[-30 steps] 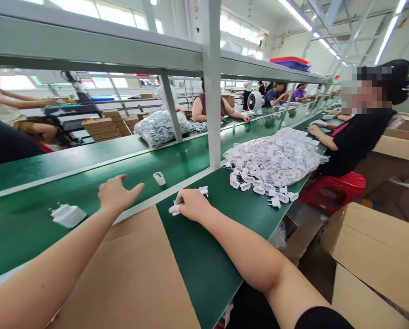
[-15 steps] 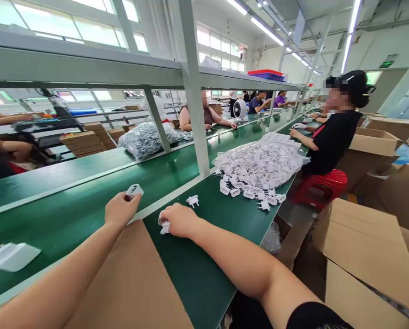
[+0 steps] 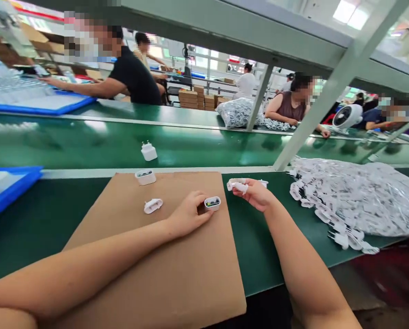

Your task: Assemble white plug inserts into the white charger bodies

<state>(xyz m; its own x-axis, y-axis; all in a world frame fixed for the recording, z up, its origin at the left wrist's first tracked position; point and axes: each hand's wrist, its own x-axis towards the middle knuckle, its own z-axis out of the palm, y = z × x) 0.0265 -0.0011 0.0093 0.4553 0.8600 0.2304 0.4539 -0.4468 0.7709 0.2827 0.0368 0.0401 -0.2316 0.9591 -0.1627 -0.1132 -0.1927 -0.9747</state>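
My left hand [image 3: 191,211] rests on a brown cardboard sheet [image 3: 191,269], its fingers closed round a white charger housing [image 3: 212,204] whose open end shows the circuit parts inside. Just right of the sheet, my right hand [image 3: 257,195] pinches a white plug cap [image 3: 239,187] above the green bench. Another white piece [image 3: 263,183] shows partly behind that hand. To the left on the cardboard are a second open housing [image 3: 145,177] and a loose plug cap [image 3: 153,206]. A charger with its pins fitted [image 3: 148,151] stands on the green belt [image 3: 98,146].
A clear bag of white plug caps [image 3: 365,196] lies at right, with several spilled in front. A blue tray [image 3: 29,176] stands at left. A slanting metal post [image 3: 314,105] rises behind the bench. Across the belt, co-workers sit near a bag of parts [image 3: 237,113].
My view has swung left. My left hand has brought the housing over the cardboard, and my right hand has turned, holding the plug cap off the bench.
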